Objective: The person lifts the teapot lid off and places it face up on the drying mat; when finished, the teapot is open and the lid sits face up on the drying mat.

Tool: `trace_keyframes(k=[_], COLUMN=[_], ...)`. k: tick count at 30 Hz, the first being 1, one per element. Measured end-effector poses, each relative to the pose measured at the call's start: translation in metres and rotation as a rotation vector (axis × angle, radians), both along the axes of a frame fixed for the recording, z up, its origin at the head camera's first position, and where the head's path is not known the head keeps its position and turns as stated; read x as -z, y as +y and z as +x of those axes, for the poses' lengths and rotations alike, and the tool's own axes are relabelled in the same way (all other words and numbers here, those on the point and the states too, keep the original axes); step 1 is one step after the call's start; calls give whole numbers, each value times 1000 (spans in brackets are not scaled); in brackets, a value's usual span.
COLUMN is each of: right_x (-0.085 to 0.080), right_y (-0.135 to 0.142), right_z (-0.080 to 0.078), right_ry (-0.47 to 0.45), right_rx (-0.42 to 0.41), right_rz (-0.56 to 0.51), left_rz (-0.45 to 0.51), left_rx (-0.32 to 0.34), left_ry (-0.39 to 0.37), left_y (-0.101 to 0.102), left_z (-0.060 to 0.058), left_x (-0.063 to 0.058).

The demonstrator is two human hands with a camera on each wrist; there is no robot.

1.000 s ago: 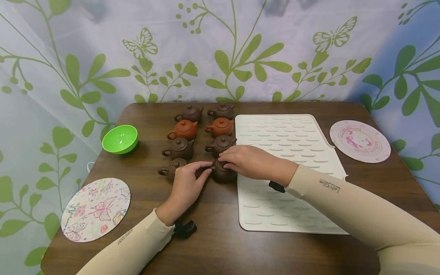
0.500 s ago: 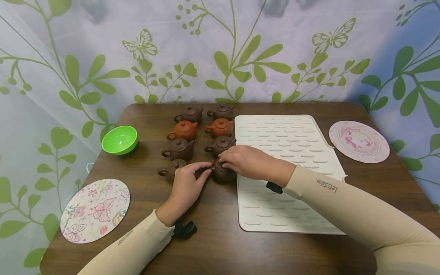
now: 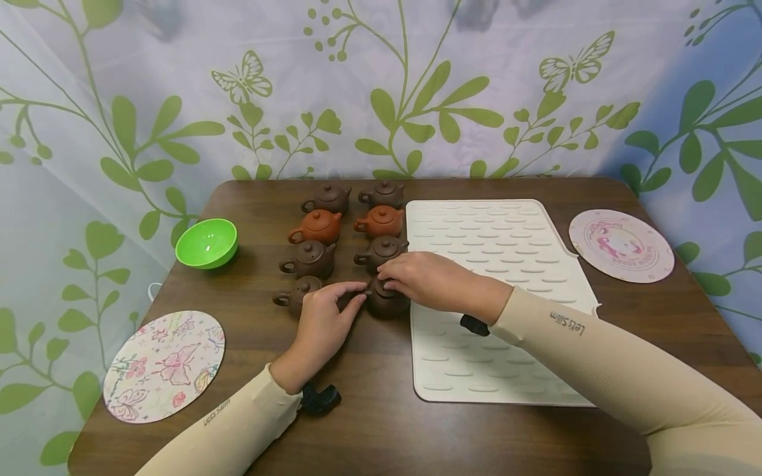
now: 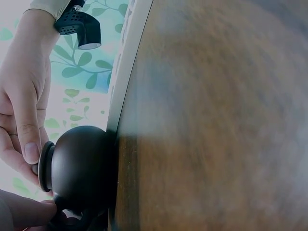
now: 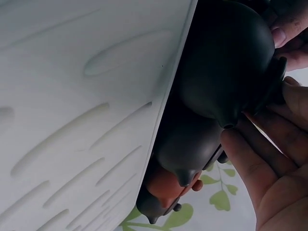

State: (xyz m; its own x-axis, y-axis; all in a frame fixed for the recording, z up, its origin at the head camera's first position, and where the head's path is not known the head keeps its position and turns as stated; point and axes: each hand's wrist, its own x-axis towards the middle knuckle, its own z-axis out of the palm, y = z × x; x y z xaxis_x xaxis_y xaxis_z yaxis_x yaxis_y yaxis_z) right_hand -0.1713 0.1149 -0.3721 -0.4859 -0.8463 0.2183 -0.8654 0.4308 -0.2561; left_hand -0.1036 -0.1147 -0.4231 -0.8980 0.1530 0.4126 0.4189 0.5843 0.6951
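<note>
A dark brown teapot (image 3: 388,306) stands at the front of the right-hand row, beside the white mat's left edge. My left hand (image 3: 329,317) pinches its handle between thumb and forefinger. Over its top, my right hand (image 3: 424,281) pinches the knob of the lid (image 4: 45,166); whether the lid sits fully down I cannot tell. Close by the left hand is another dark teapot (image 3: 297,295), partly hidden by it. Directly behind the held pot stands a dark teapot (image 3: 383,251), and behind that an orange teapot (image 3: 380,221).
More small teapots, such as an orange teapot (image 3: 319,226), fill the two rows. A white ridged mat (image 3: 476,363) lies to the right under my right forearm. A green bowl (image 3: 207,243) and a butterfly placemat (image 3: 167,367) are left; a pink round placemat (image 3: 622,246) is far right.
Nearly nothing differs: both hands keep their grip on the teapot's handle and lid knob. The whole head view has shifted very slightly.
</note>
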Motion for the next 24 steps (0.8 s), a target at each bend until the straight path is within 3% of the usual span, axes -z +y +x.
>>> trace_keyframes(k=[11, 24], right_x=[-7, -14], right_y=[6, 16], right_z=[4, 1], right_ry=[4, 26], right_rx=[13, -19], right_rz=[-16, -164], left_rz=[8, 2], left_rx=[0, -6], left_ry=[16, 2], left_y=[1, 1], left_z=[0, 1], left_x=[1, 1])
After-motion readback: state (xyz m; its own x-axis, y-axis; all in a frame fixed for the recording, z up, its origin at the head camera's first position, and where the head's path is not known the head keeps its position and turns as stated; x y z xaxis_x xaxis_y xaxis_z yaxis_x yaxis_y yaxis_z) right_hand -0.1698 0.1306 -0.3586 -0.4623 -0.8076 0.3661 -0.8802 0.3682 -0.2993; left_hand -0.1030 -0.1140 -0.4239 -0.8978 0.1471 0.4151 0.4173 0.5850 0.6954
